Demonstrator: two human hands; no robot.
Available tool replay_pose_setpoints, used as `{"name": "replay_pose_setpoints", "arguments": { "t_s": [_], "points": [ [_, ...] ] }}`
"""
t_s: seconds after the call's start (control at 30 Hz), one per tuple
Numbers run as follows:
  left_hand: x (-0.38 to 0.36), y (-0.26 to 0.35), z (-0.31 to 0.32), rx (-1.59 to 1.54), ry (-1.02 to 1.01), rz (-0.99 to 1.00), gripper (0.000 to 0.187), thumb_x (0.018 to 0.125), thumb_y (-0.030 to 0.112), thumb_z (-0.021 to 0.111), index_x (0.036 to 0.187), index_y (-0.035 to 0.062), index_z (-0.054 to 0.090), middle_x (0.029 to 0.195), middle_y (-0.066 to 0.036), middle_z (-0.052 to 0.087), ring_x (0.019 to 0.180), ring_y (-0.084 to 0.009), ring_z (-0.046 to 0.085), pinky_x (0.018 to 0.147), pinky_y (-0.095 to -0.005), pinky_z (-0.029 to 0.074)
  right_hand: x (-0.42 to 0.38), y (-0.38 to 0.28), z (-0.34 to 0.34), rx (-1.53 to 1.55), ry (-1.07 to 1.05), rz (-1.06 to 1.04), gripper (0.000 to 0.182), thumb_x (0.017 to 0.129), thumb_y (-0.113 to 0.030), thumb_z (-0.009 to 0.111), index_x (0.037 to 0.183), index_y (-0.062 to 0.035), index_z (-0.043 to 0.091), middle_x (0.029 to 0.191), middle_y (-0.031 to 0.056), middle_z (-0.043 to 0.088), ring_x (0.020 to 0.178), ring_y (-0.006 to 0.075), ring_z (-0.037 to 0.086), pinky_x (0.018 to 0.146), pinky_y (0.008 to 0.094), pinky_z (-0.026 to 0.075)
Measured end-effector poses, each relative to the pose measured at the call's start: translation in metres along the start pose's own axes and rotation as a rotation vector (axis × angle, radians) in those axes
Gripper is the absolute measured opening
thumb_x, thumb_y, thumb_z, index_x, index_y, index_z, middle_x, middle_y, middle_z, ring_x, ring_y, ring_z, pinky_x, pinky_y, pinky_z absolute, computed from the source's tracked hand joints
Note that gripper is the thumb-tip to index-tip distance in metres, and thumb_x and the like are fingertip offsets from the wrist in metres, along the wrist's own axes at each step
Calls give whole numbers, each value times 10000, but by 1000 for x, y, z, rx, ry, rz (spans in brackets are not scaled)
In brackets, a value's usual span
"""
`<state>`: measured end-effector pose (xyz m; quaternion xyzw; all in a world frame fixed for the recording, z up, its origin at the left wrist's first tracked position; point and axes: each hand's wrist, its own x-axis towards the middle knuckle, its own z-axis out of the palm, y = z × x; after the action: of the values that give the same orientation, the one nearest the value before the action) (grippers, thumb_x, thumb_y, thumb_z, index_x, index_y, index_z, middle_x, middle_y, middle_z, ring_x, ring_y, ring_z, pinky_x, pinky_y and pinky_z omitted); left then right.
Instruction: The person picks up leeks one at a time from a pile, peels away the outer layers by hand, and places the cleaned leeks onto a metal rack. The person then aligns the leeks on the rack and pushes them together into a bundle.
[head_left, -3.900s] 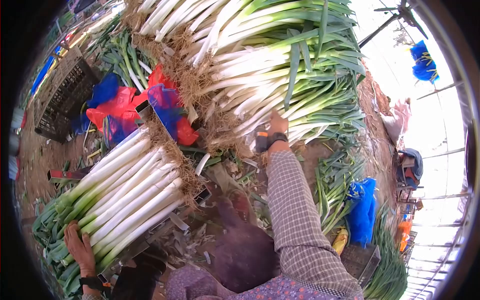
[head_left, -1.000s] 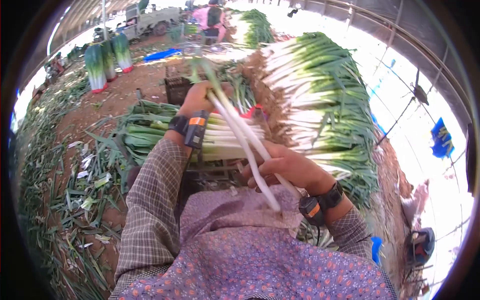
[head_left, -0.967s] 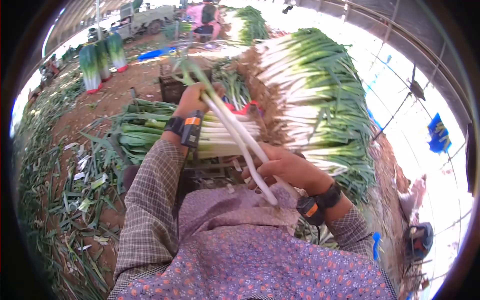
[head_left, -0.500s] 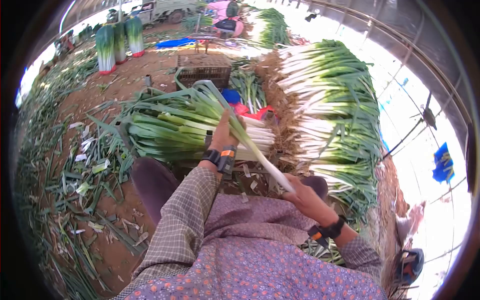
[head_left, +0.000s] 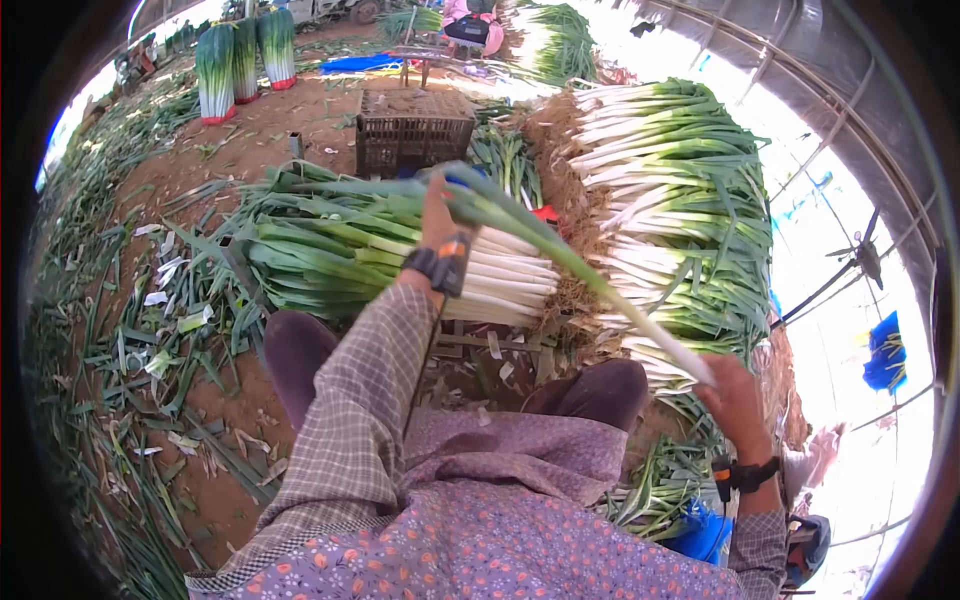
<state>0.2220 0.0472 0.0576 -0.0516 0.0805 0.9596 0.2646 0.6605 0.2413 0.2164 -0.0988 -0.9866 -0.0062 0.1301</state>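
Observation:
A long green onion [head_left: 600,290] slants across in front of me, its leafy end blurred by motion. My right hand [head_left: 735,400] is closed around its white root end, out at the right beyond my knee. My left hand [head_left: 438,218] grips the green leaves at the other end, its far fingers partly hidden. Beneath my left hand lies a stack of green onions [head_left: 340,245], leaves to the left and white stalks to the right. Between my hands and the back, a larger heap of green onions [head_left: 690,200] runs along the right side, roots facing left.
A brown plastic crate [head_left: 415,130] stands beyond the stack. Upright tied bundles [head_left: 216,75] are at the back left. Cut leaves [head_left: 110,400] litter the ground on the left. A person in pink [head_left: 470,30] sits at the back. Blue plastic [head_left: 700,530] lies beside my right forearm.
My right hand has moved right and outward with the onion's white end. My left hand has shifted slightly up toward the leaf end. The onion now reaches farther right.

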Motion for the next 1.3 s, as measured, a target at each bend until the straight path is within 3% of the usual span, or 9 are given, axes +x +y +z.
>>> {"name": "replay_pose_setpoints", "arguments": {
  "t_s": [0.13, 0.23, 0.33, 0.53, 0.67, 0.83, 1.17, 1.27, 1.3],
  "points": [
    [27, 99, 80, 496, -264, 336, 401, 870, 283, 679, 1190, 87, 540, 1126, -90, 644, 1033, -237, 619, 951, -380, 510, 78, -13, 4, 61, 107, -61, 394, 760, -123, 735, 1108, -26, 580, 954, 179, 615, 865, 383, 618, 753, 421, 494],
    [34, 206, 139, 1758, -207, 1367, 711, 766, 105, 753, 1380, 62, 396, 1264, -119, 594, 1149, -226, 580, 995, -296, 476, 159, -34, 17, 187, 149, -68, 386, 782, -137, 718, 1132, -56, 576, 919, 186, 640, 821, 370, 629, 733, 418, 496],
    [-14, 251, 237, 310, -390, 596, 558, 1015, 437, 404, 1379, 16, 444, 1416, -174, 477, 1299, -326, 461, 1136, -463, 341, 250, -68, 38, 371, 180, -144, 401, 804, -208, 701, 1171, -107, 575, 865, 179, 658, 774, 347, 641, 705, 405, 497],
    [-3, 288, 62, 764, 148, 484, 471, 936, 432, 499, 1001, -26, 586, 792, -147, 634, 726, -269, 618, 686, -400, 521, 388, -110, 195, 679, 66, -333, 434, 795, -190, 713, 1202, -131, 576, 1030, 141, 678, 947, 343, 655, 801, 414, 515],
    [-15, 187, -14, 1460, 249, 286, 108, 896, 144, 594, 913, 37, 603, 883, -84, 651, 810, -188, 639, 748, -298, 532, 381, -97, 341, 483, -229, -327, 468, 806, -152, 694, 1261, -132, 585, 1230, 127, 626, 1120, 318, 599, 962, 414, 469],
    [35, 156, -36, 2474, -471, 502, 215, 835, 113, 641, 1033, 54, 584, 1052, -88, 604, 1006, -294, 584, 882, -383, 480, 350, -70, 373, 477, -340, -243, 459, 822, -126, 661, 1275, -134, 588, 1220, 134, 637, 1131, 321, 594, 971, 416, 468],
    [66, 148, -73, 2809, -532, 675, 263, 890, 312, 590, 1081, 134, 618, 1045, -74, 582, 1045, -281, 545, 907, -432, 409, 307, -23, 365, 765, -226, -14, 360, 809, -108, 659, 1169, -100, 636, 1064, 130, 658, 1026, 306, 602, 934, 393, 457],
    [57, 134, -70, 3027, -503, 287, 261, 920, 327, 543, 1099, 153, 621, 1020, -56, 595, 1037, -266, 546, 895, -416, 399, 303, -10, 372, 778, -193, -76, 257, 794, -137, 673, 1048, -100, 662, 964, 115, 655, 941, 311, 597, 862, 409, 467],
    [54, 135, -77, 2991, -541, 421, 249, 929, 324, 522, 1093, 161, 614, 989, -51, 606, 1026, -262, 549, 882, -428, 404, 302, -10, 374, 756, -183, -66, 226, 789, -135, 677, 1010, -91, 666, 949, 115, 655, 925, 310, 594, 848, 405, 469]
  ]
}}
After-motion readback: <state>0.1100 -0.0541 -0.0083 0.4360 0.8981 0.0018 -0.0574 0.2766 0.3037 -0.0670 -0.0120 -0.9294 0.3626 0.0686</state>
